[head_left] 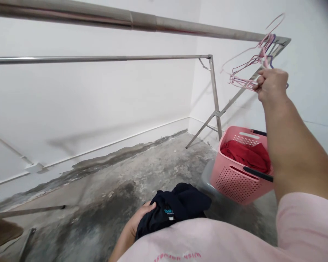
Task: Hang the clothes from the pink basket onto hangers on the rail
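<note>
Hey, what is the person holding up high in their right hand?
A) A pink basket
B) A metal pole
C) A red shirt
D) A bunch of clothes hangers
D. The right hand is closed around a bunch of pink hangers, which stick out from its fist.

Home laundry drying spot: stainless-steel tube rack (214, 91), pink wire hangers (242, 83), pink perforated plastic basket (235, 185), white painted walls (98, 94), stained concrete floor (158, 163).
</note>
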Demonstrator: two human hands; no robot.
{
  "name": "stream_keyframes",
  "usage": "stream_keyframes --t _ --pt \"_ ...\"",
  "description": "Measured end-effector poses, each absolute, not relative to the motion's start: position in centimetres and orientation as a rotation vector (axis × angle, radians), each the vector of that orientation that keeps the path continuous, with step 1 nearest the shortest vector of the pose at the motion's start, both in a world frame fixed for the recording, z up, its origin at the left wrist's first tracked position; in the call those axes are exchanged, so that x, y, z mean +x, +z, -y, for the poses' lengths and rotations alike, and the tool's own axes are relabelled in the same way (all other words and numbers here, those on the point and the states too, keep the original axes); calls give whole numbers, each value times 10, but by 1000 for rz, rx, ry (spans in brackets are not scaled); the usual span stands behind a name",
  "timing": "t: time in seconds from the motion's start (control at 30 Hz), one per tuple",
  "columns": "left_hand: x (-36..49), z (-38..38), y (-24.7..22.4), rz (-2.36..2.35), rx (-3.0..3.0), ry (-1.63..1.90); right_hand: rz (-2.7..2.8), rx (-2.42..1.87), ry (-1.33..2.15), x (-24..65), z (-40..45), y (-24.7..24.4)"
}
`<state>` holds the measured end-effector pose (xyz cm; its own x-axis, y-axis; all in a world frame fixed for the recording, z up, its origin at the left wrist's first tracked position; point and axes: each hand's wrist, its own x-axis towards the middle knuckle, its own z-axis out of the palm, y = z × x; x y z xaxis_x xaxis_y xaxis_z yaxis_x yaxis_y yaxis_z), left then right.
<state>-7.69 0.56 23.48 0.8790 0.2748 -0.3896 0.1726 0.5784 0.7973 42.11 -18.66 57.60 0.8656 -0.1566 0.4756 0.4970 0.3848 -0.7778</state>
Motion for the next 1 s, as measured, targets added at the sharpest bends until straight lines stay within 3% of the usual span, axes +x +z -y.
stream_keyframes --t 0.2,0.37,0.53,0.73,1.0 --pt "-80 -6 233 -507 958 71 420 -1078 -315 354 188 543" --pt "-77 -10 232 -534 944 84 695 -939 -281 299 203 437" --pt "-76 -7 244 -578 917 147 602 -1164 67 252 208 346" --pt "-75 -3 247 -731 794 303 613 -1042 355 207 193 309" --pt "-76 -21 221 -849 357 608 730 -1390 582 169 194 255"
